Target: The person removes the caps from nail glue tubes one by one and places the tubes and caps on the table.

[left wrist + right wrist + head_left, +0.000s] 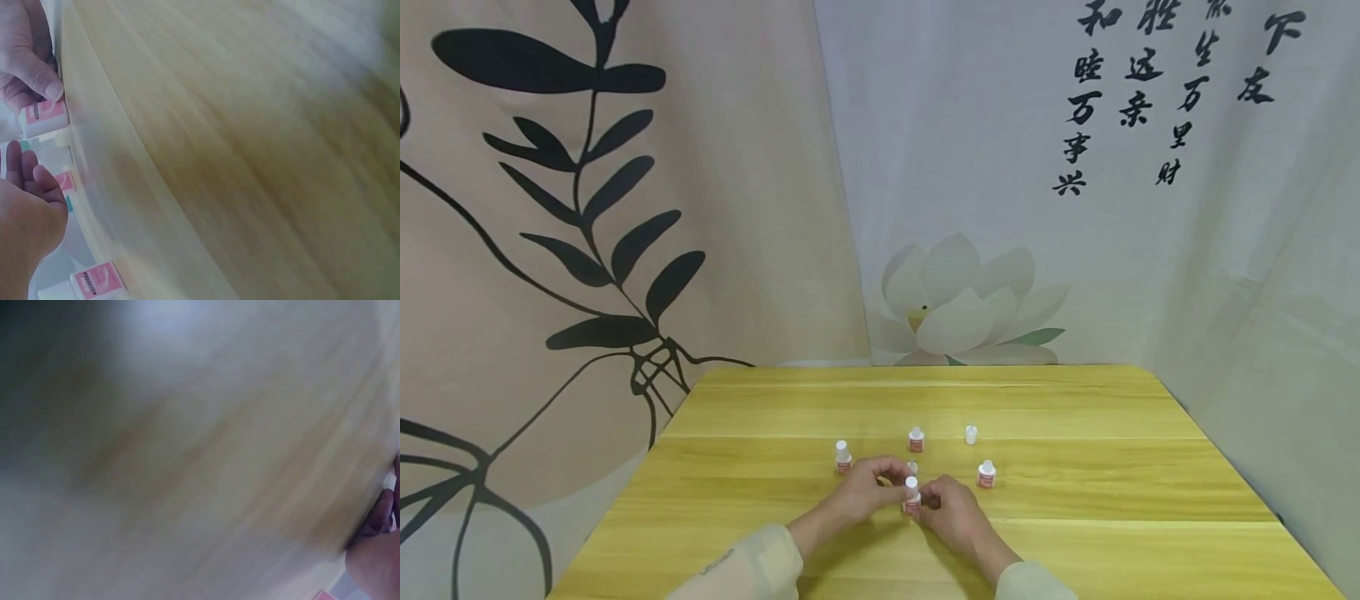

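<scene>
Between the two hands stands a small white bottle [912, 503] with a pink-red label and a tall white cap [912, 483]. My right hand [957, 512] grips the bottle's body from the right; in the left wrist view its thumb presses on the label [45, 111]. From the left, my left hand [868, 493] has its thumb and index finger at the cap, pinching it. That hand's other fingers are loosely bent in the left wrist view, where its thumb and index tips are out of frame. The right wrist view catches only part of the right hand [378, 550].
Similar labelled bottles stand farther back on the wooden table [1075, 533]: a capped left bottle [843, 457], a middle bottle [916, 440] and a right bottle [986, 475]. A small white piece [972, 435] lies behind; another white piece [912, 468] shows just beyond the hands. Printed curtains [760, 208] hang behind.
</scene>
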A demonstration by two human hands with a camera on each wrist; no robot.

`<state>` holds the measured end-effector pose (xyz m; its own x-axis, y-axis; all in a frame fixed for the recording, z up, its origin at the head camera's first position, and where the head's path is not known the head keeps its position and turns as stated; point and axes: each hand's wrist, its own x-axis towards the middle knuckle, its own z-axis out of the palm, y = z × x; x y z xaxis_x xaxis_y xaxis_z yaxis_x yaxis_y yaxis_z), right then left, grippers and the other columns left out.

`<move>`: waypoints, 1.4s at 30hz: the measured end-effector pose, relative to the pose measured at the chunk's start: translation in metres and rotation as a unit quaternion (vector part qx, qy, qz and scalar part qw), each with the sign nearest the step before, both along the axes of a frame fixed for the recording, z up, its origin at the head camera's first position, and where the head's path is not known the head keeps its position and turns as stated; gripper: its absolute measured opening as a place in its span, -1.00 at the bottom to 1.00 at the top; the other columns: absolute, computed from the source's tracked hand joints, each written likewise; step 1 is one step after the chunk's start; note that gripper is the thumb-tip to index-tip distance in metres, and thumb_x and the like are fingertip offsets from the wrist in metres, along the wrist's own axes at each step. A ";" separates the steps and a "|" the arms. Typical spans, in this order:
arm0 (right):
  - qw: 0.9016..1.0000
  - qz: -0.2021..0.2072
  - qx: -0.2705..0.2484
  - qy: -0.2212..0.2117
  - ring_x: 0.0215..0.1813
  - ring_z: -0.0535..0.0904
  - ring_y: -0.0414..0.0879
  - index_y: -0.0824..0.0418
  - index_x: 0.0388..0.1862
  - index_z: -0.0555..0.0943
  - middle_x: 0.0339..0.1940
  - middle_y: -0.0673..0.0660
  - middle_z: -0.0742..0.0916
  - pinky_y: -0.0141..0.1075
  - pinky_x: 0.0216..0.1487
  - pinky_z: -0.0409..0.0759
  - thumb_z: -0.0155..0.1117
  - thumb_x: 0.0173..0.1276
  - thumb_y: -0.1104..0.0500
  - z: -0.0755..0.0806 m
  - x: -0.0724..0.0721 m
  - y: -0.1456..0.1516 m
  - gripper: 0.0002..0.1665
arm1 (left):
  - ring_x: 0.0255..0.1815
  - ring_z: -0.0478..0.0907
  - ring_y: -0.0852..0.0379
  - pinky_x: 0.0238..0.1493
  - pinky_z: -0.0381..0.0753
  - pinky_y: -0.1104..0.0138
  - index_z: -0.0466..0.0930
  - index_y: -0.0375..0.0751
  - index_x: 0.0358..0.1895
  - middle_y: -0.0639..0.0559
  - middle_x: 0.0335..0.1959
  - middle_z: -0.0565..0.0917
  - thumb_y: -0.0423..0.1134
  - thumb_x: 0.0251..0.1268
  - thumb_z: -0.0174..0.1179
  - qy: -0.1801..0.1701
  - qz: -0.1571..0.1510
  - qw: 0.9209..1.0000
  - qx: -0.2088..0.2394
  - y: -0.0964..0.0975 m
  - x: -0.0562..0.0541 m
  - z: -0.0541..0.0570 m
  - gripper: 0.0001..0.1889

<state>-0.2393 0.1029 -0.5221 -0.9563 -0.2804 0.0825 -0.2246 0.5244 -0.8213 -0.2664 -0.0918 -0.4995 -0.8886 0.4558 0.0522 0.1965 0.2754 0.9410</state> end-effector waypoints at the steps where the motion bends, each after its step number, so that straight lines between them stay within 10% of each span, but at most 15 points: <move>1: 1.000 0.000 -0.002 -0.002 -0.20 0.47 -0.09 0.11 -0.27 0.74 -0.29 0.01 0.59 -0.20 -0.20 0.47 0.48 0.23 0.08 0.000 0.000 0.000 -0.84 | -0.15 0.52 0.06 -0.13 0.51 0.28 0.67 -0.16 -0.15 0.05 -0.25 0.64 -0.26 0.23 0.37 0.000 0.000 1.000 0.003 0.000 0.000 0.000 -0.84; 42: 1.000 0.009 -0.012 -0.005 -0.23 0.47 -0.11 0.10 -0.30 0.74 -0.32 -0.01 0.61 -0.20 -0.21 0.44 0.47 0.24 0.09 0.001 0.001 -0.001 -0.87 | -0.21 0.52 0.05 -0.25 0.53 0.27 0.67 -0.14 -0.14 0.04 -0.25 0.62 -0.24 0.18 0.42 -0.013 0.013 1.000 -0.006 0.001 0.000 0.002 -0.79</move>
